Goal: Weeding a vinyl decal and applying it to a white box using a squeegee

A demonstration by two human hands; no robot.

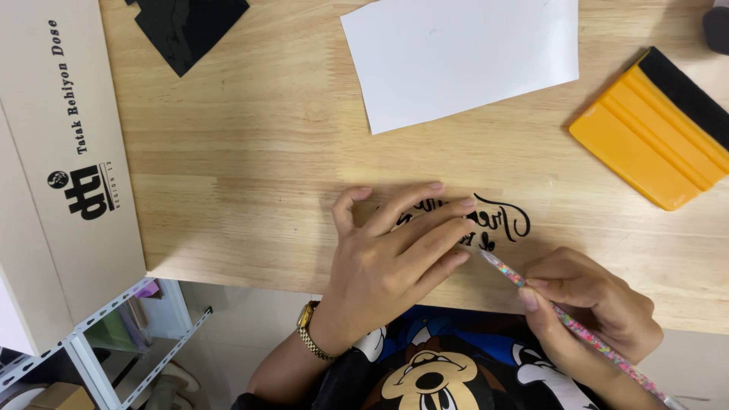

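Box stood off the table's left edge. My left hand lay flat, fingers spread, pinning the decal near the front edge, likely to steady it. My right hand pinched a pen, tip at the lettering. Paper and squeegee sat behind, open wood between.

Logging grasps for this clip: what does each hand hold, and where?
Right hand pinches a glitter-filled pen tool near its tip; left hand holds nothing, pressing the black lettering decal flat.

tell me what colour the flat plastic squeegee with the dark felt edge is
Orange-yellow squeegee, with a black felt strip along its top edge; seen in the head view.
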